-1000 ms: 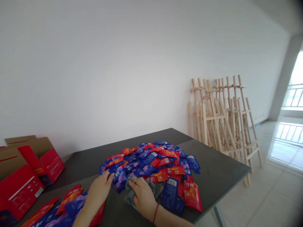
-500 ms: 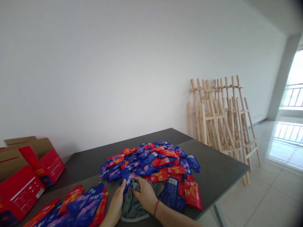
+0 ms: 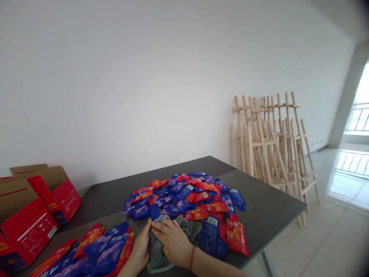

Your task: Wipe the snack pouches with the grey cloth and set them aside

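Observation:
My left hand (image 3: 141,248) is closed at the side of a blue pouch (image 3: 155,211), whose top sticks out beyond the fingertips. Most of that pouch is hidden beneath a grey cloth (image 3: 158,258). Over the cloth lies my right hand (image 3: 175,241), its fingers bent and pressing the fabric against the pouch; a red string circles the wrist. Just beyond both hands, a large heap of blue and red pouches (image 3: 184,192) spreads across the dark table (image 3: 259,207). Beside my right wrist rest a blue pouch with a barcode (image 3: 209,234) and a red pouch (image 3: 238,236).
Left of my hands lies a smaller group of pouches (image 3: 106,246). Open red cardboard boxes (image 3: 31,231) stand at the table's left end. Wooden easels (image 3: 268,146) lean together by the white wall (image 3: 144,84), past the table's right edge.
My right hand has spread the grey cloth over the front of the blue pouch, covering most of it. The left hand stays at the pouch's side. The view shifts slightly.

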Available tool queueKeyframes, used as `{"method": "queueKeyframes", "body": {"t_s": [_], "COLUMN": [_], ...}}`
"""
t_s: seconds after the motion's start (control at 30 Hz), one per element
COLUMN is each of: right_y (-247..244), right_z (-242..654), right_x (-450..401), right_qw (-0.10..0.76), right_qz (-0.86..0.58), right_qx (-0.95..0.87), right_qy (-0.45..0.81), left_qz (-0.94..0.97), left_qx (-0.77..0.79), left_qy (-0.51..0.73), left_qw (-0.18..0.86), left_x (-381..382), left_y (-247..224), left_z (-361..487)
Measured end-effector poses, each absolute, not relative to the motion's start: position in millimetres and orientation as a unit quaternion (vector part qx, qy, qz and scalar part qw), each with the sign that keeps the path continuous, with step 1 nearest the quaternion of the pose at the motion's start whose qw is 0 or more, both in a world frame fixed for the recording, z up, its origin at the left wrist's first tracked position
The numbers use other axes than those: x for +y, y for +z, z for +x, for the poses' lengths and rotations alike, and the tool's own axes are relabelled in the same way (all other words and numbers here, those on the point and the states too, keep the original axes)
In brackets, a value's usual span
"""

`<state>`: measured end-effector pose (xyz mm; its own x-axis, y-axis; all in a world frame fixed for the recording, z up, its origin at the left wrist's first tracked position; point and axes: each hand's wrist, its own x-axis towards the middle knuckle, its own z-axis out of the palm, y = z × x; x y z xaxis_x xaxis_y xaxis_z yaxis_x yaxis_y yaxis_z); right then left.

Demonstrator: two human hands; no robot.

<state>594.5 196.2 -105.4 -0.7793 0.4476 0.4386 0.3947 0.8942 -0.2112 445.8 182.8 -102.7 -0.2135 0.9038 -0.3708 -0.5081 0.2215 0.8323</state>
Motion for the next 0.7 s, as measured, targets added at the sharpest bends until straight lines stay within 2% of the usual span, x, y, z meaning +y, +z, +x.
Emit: {"method": "queueKeyframes", "body": {"t_s": [0.23,0.37,0.5,0.7], "right_y": [-114.4,-119.3,-121.6,-117.2], "right_z": [596.7,594.8,591.9,585.2], "right_x": [198.0,198.7,202.1,211.6], "right_qw": [0.235,0.235,0.289,0.341], "right_qz": [-0.154,-0.192,-0.274,-0.338], "right_qx": [-0.959,-0.951,-0.914,-0.875], "right_qy": [0.032,0.055,0.076,0.063], "left_qz": [0.251,0.263,0.241,0.297], "left_qx": [0.525,0.522,0.503,0.590], "left_qy": [0.555,0.543,0.565,0.572], "left_qw": [0.595,0.603,0.608,0.486], "left_x": [182.8,181.4,180.1,189.2], "left_y": [-97.2,-93.8,-97.5,-118.0], "left_z": [443.1,443.4,441.0,435.1]}}
